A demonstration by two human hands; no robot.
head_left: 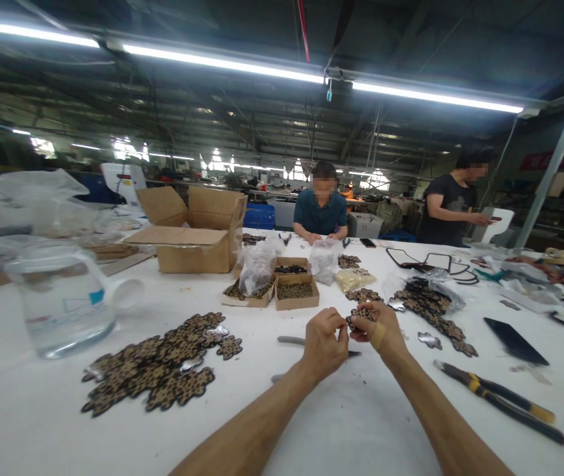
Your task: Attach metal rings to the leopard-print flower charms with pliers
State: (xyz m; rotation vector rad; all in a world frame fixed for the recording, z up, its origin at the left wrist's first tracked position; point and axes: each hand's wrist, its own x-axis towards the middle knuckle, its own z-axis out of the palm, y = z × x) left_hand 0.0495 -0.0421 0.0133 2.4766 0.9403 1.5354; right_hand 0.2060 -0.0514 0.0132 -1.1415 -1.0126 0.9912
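In front of me my right hand (pixel 381 332) grips a leopard-print patch (pixel 361 316) with a dark scalloped edge, and a tan bandage is wrapped on that hand. My left hand (pixel 325 342) is closed in a pinch at the patch's left edge; whatever sits between its fingertips is too small to make out. Beneath the left hand lies a grey-handled tool (pixel 291 340), partly covered by it. Left of my hands spreads a pile of similar leopard-print patches (pixel 162 357), a few with shiny silver backs. More patches (pixel 425 307) lie beyond my right hand.
Small cardboard boxes of metal pieces (pixel 297 292) and a large open carton (pixel 195 251) stand ahead. A water jug (pixel 63 304) is at left. Yellow-black pliers (pixel 502 400) and a dark phone (pixel 516 340) lie at right. One person (pixel 320 208) works opposite; another stands at right.
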